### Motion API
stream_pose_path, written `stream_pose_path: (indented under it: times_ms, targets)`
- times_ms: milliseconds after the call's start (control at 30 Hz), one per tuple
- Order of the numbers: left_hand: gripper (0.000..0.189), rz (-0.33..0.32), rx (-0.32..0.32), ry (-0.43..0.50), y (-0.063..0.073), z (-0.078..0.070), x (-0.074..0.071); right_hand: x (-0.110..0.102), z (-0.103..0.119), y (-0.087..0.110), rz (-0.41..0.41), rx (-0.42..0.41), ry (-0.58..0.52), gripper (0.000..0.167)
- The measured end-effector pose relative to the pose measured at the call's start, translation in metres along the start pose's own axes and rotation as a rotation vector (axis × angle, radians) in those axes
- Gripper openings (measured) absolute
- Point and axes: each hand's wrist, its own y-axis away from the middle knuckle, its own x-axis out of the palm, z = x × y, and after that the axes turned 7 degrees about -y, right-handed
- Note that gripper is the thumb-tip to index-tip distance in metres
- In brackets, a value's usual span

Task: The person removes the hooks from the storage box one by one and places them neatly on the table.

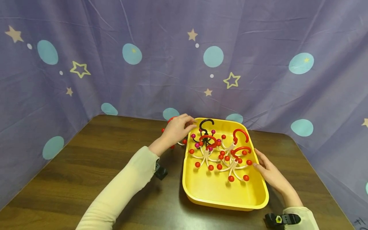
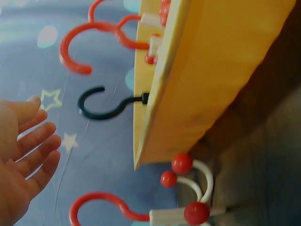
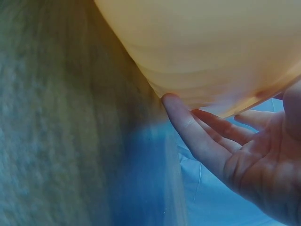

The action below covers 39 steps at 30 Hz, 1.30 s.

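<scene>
My left hand (image 1: 178, 127) hovers at the far left corner of a yellow tray (image 1: 224, 198), fingers loosely bent and holding nothing. My right hand (image 1: 270, 174) touches the tray's right side, its thumb at the rim and its fingers along the outer wall (image 3: 197, 56). Inside the tray are several hook-handled claw massagers with ball-tipped prongs. One is a black massager (image 1: 205, 135) with magenta balls; a red-hooked massager (image 1: 206, 153) with white prongs stands before it. Outside the left wall is another red-hooked massager (image 2: 171, 215), mostly hidden by my left hand in the head view.
The tray sits on a dark wooden table (image 1: 86, 153). A purple curtain (image 1: 161, 76) with stars and blue ovals hangs behind it. Black wrist devices (image 1: 161, 171) are strapped at both sleeves.
</scene>
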Motion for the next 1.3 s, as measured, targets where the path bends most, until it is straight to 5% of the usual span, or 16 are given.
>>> stream_pose_path:
  times_ms: [267,667,1300]
  targets:
    - [0.021,0.101,0.092,0.065,0.004,-0.019,0.012,-0.001,0.0,0.0,0.003,-0.004,-0.002,0.061]
    - [0.022,0.151,0.126,0.057,0.009,-0.031,0.026,-0.001,0.002,0.001,-0.013,0.01,0.034,0.061]
    - [0.015,0.07,0.158,0.038,0.012,-0.031,0.027,-0.002,-0.002,-0.002,0.005,-0.001,0.005,0.06]
